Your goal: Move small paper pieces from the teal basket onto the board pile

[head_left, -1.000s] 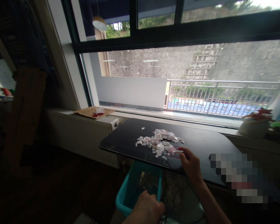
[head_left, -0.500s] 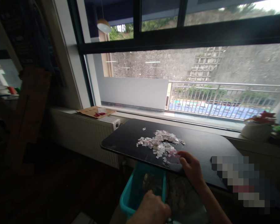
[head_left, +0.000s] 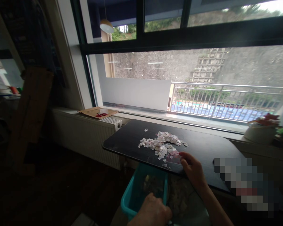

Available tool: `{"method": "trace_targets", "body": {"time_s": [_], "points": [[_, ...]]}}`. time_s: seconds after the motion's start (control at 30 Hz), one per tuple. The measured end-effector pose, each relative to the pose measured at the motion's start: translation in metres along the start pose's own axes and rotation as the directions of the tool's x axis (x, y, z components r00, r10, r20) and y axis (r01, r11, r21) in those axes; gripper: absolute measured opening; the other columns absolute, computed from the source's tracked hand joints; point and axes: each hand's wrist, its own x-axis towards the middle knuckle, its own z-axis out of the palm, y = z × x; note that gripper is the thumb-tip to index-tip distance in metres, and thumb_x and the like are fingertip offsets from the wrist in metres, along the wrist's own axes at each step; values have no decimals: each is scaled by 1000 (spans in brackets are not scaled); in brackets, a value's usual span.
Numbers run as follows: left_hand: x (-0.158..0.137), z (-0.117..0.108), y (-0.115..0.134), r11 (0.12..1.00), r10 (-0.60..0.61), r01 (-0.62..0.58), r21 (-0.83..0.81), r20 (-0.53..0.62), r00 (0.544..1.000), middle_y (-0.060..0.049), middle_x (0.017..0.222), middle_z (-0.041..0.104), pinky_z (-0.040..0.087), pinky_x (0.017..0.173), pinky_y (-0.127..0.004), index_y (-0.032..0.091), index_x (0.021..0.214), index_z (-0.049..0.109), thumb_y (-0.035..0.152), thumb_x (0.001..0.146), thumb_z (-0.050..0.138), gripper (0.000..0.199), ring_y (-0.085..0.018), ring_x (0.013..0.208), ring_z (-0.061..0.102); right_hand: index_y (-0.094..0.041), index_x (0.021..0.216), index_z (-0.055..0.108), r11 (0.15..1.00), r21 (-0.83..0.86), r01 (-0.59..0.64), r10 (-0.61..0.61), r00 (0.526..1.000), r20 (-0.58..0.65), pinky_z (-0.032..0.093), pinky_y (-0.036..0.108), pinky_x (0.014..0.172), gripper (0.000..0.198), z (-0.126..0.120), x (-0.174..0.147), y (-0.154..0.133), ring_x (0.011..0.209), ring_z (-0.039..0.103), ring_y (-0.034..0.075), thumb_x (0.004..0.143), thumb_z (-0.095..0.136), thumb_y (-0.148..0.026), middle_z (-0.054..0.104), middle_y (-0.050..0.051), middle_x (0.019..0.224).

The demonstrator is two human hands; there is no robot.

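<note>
Small cut pieces of white paper (head_left: 163,146) lie heaped on a dark table (head_left: 202,147). My right hand (head_left: 193,171) is at the heap's near right side, its fingers curled and pinched at the edge of a see-through pinkish piece (head_left: 173,157) that looks like plastic film. That piece touches the paper bits. Lower down, my left hand (head_left: 153,209) is closed over the near right part of a teal bin (head_left: 129,197); what its fingers hold is hidden. Inside the bin lie dim, pale scraps (head_left: 153,183).
The table's front edge (head_left: 136,159) overhangs the bin. Right of the bin, a dim surface (head_left: 179,201) carries more scraps. A blurred-out object (head_left: 245,183) lies at the table's right. Red-handled scissors (head_left: 102,115) rest on brown paper (head_left: 89,111) by the radiator (head_left: 94,138). A potted plant (head_left: 261,128) stands on the sill.
A few more paper bits lie near the table's front edge, below the heap. The pinkish piece has shifted slightly beside my right fingers. My left hand has barely moved.
</note>
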Motion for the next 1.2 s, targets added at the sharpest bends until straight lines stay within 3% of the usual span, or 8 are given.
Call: {"method": "trace_targets", "body": {"time_s": [0.1, 0.3, 0.53, 0.87, 1.03, 1.2], "points": [[1, 1, -1, 1000, 4, -4, 6, 5, 1000, -12, 80, 70, 46, 77, -38, 15, 82, 70, 19, 79, 61, 10, -27, 75, 67, -14, 97, 69, 1000, -13, -20, 20, 1000, -23, 50, 29, 59, 32, 0, 0, 1, 66, 64, 19, 79, 49, -32, 72, 6, 78], [3, 1, -1, 1000, -5, 4, 12, 20, 1000, -11, 80, 71, 46, 77, -38, 16, 83, 70, 19, 78, 61, 11, -27, 75, 67, -18, 89, 72, 998, 29, 52, -54, 994, 96, 51, 27, 61, 27, 1, -1, 0, 67, 65, 19, 74, 54, -31, 73, 4, 77], [-2, -9, 3, 1000, -5, 5, 1, 47, 999, -14, 85, 71, 46, 81, -39, 14, 87, 71, 14, 80, 60, 13, -28, 79, 68, -14, 100, 69, 1000, -4, 19, -18, 999, 40, 51, 29, 61, 33, 3, 2, 4, 67, 65, 19, 80, 51, -32, 72, 7, 79], [-3, -14, 6, 1000, -13, 13, 3, 73, 997, -15, 86, 71, 47, 82, -39, 13, 89, 71, 14, 82, 59, 14, -29, 81, 68, -15, 101, 70, 997, 55, 45, -52, 989, 140, 51, 28, 62, 32, 5, 1, 7, 69, 64, 18, 81, 53, -34, 73, 6, 83], [-4, -17, 6, 1000, -26, 24, 17, 88, 996, -14, 85, 71, 48, 82, -40, 13, 90, 72, 14, 82, 59, 15, -29, 81, 68, -16, 96, 71, 995, 92, 37, -55, 977, 207, 50, 25, 57, 29, 7, 1, 6, 62, 63, 16, 80, 57, -36, 71, 3, 74], [-3, -18, 5, 1000, -7, 6, 10, 100, 995, -15, 88, 71, 48, 83, -41, 13, 92, 72, 14, 83, 60, 15, -30, 83, 68, -13, 97, 68, 994, 108, 17, -35, 984, 176, 49, 28, 65, 28, 2, 1, 4, 72, 63, 19, 82, 53, -31, 71, 8, 85]]}}
